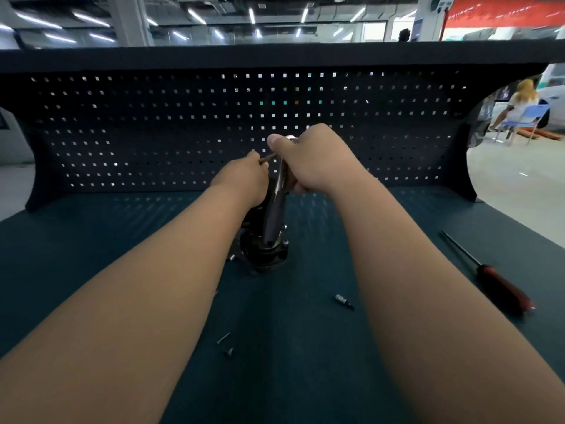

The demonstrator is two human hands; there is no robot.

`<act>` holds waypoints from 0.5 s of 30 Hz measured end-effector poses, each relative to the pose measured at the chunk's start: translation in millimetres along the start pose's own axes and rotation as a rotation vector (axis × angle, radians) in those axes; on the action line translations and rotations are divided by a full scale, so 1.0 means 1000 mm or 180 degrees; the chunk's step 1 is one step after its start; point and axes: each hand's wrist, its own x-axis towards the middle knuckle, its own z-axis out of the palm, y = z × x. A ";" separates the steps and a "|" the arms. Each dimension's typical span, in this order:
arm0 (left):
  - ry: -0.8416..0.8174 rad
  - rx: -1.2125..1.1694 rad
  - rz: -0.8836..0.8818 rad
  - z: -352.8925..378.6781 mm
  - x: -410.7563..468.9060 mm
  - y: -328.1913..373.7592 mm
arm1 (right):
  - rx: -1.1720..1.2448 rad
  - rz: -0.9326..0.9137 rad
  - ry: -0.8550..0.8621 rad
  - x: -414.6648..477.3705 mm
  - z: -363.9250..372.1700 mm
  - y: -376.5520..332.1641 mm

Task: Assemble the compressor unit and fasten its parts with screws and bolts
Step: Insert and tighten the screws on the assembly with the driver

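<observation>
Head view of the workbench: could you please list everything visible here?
compressor unit: one, dark metal, bench centre
upright metal bar: one, dark shiny, rising from the compressor unit
thin rod: one, brown, beside the bar's top
screwdriver: one, red-black handle, bench right
socket bit: one, silver, right of centre
screws: two, silver, between the forearms
pegboard: one, dark, behind bench
workbench: one, dark teal
chair: one, blue, far right background
left hand: pinches the thin rod
right hand: grips the upright metal bar
</observation>
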 end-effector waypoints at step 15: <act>0.0044 -0.0153 -0.0113 0.004 0.002 -0.011 | -0.0488 -0.0248 0.0485 0.006 0.006 0.006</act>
